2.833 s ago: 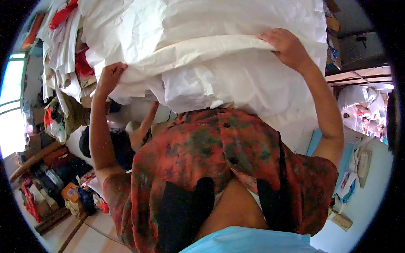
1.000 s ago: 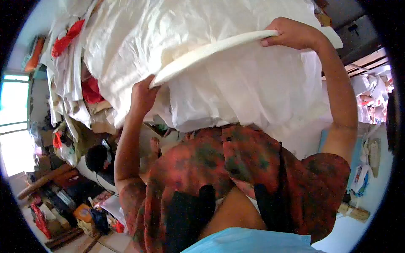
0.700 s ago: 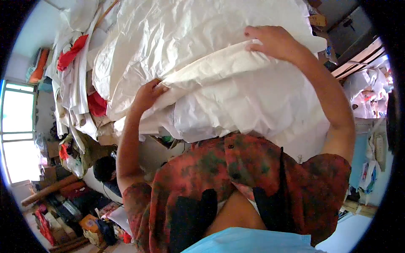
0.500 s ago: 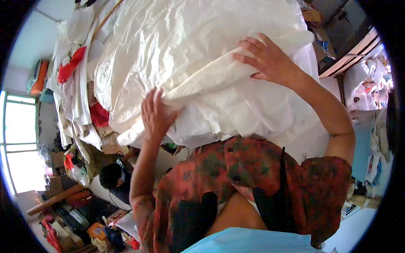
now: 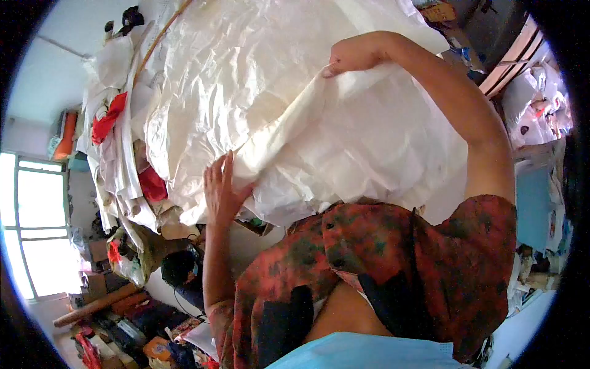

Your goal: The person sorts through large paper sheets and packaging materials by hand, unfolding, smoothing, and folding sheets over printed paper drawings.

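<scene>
Across white sheeting [image 5: 258, 67], a fold [image 5: 284, 130] slants up rightward — left hand [image 5: 225, 192] spread, right hand [image 5: 359, 53] pinching it.

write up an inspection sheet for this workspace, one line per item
Surface: hidden under the white sheet, so its condition cannot be told
Job's things: white sheet, heavily creased, with a slanting fold between the hands
Clutter: red cloth among white strips at left; wooden pole and mixed bundles at lower left
Hands: right hand pinches the fold's upper end; left hand is at its lower end, fingers extended
Cables: thin dark line at lower left, possibly a cord
Surroundings: bright window at left; another person at lower left
</scene>
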The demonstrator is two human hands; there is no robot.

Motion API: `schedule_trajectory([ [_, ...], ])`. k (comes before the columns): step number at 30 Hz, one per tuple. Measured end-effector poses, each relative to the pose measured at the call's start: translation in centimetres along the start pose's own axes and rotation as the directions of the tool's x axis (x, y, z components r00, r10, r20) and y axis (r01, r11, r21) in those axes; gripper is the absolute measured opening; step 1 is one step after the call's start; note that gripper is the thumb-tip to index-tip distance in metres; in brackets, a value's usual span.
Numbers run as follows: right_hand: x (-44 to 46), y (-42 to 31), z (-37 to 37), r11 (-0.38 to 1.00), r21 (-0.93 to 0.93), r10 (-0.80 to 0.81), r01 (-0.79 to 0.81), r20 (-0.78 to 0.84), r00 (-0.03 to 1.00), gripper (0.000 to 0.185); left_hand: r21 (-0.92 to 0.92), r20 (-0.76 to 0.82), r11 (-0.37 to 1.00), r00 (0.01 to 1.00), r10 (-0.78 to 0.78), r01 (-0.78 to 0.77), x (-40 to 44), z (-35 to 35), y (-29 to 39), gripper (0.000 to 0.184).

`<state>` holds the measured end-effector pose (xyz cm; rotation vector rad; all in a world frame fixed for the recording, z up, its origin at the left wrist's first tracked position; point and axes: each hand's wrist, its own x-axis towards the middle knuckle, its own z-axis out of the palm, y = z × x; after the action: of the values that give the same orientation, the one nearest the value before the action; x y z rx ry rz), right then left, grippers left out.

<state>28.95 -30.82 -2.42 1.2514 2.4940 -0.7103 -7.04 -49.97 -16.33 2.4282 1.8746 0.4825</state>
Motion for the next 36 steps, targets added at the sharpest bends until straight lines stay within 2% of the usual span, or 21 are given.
schedule_trajectory([
  [3,1.2,-0.1,-0.9,0.997,-0.034,0.066,-0.065,0.05,0.997,0.047,-0.041,-0.02,0.999,1.0,0.013,-0.014,-0.6,1.4,0.9,0.065],
  [5,1.3,-0.7,-1.7,0.985,-0.152,0.094,-0.087,0.042,0.995,0.05,-0.356,-0.045,0.933,0.997,-0.066,0.046,-0.3,2.1,-1.1,0.048],
  [6,0.6,-1.5,-2.3,0.968,-0.231,0.107,-0.096,0.037,0.994,0.052,-0.393,0.094,0.89,0.972,-0.213,0.233,0.3,1.4,-2.3,0.032],
  [7,0.1,-2.2,-2.5,0.945,-0.31,0.118,-0.102,0.032,0.992,0.053,-0.382,0.302,0.829,0.903,-0.307,0.409,1.6,-1.4,-1.8,0.032],
  [10,-1.4,-2.0,1.2,0.932,-0.357,-0.235,0.067,-0.451,0.861,0.046,-0.362,0.368,0.852,0.898,-0.242,0.379,3.1,-2.7,-5.9,0.048],
  [12,-2.1,-1.5,4.1,0.791,-0.56,-0.568,0.248,-0.519,0.639,0.041,-0.412,0.491,0.74,0.813,-0.312,0.532,4.8,-2.6,-6.8,0.043],
  [14,-1.7,-0.6,5.1,0.75,-0.582,-0.629,0.314,-0.479,0.613,0.039,-0.423,0.47,0.736,0.823,-0.32,0.528,5.1,0.0,-8.6,0.049],
  [15,-1.3,-0.3,5.0,0.807,-0.507,-0.54,0.302,-0.428,0.725,0.039,-0.427,0.461,0.738,0.828,-0.319,0.523,5.2,0.4,-8.7,0.052],
  [16,-1.1,-0.3,4.9,0.861,-0.432,-0.441,0.269,-0.366,0.82,0.039,-0.371,0.389,0.803,0.863,-0.322,0.466,5.3,0.8,-8.5,0.042],
  [18,-1.4,-0.5,3.6,0.945,-0.246,-0.282,0.218,-0.266,0.922,0.036,-0.268,-0.131,0.907,0.921,-0.367,0.324,4.5,1.7,-5.7,0.04],
  [19,-1.8,-0.7,2.7,0.973,-0.151,-0.204,0.175,-0.202,0.958,0.034,-0.184,-0.386,0.944,0.863,-0.326,0.274,3.8,1.7,-4.3,0.042],
  [20,-2.1,-0.6,1.6,0.984,-0.043,-0.177,0.172,-0.15,0.973,0.034,-0.161,-0.464,0.983,0.873,-0.151,0.084,2.7,2.9,-4.7,0.056],
  [22,-2.8,0.3,-0.1,0.975,0.175,-0.137,0.14,-0.028,0.99,0.035,-0.04,-0.417,0.999,0.908,-0.048,0.034,1.0,2.1,-1.4,0.065],
  [25,-1.6,2.5,-1.1,0.984,0.178,-0.001,-0.009,0.059,0.998,0.043,-0.016,-0.332,1.0,0.943,-0.023,0.019,0.0,3.0,-1.3,0.064],
  [28,-0.5,3.3,-1.6,0.99,-0.114,0.078,-0.082,-0.034,0.996,0.046,-0.24,-0.119,0.963,0.981,-0.151,0.12,-0.8,5.8,-4.7,0.055],
  [30,-0.7,2.5,-0.2,0.982,-0.181,0.011,-0.061,-0.266,0.964,0.048,0.084,-0.087,0.989,0.988,0.129,-0.122,-0.3,6.6,-9.5,0.038],
  [31,-1.6,0.7,0.5,0.976,-0.209,-0.034,-0.064,-0.433,0.901,0.054,0.492,-0.032,0.764,0.868,0.495,-0.417,0.6,6.7,-12.6,0.034],
  [32,-1.4,0.1,1.7,0.918,-0.385,-0.317,0.095,-0.568,0.759,0.059,0.104,0.02,0.989,0.995,0.1,-0.101,1.2,6.1,-13.8,0.037],
  [33,-1.1,-0.2,2.9,0.794,-0.573,-0.58,0.203,-0.615,0.534,0.066,-0.146,0.162,0.978,0.979,-0.125,0.149,2.3,3.8,-12.6,0.043],
  [34,-0.9,-0.8,3.8,0.753,-0.636,-0.611,0.169,-0.582,0.536,0.063,-0.319,0.292,0.845,0.893,-0.342,0.428,3.4,1.5,-11.3,0.049],
  [36,-0.6,-1.5,5.1,0.652,-0.751,-0.672,0.102,-0.511,0.536,0.059,-0.466,0.389,0.695,0.832,-0.395,0.548,5.4,-1.5,-8.3,0.054],
])
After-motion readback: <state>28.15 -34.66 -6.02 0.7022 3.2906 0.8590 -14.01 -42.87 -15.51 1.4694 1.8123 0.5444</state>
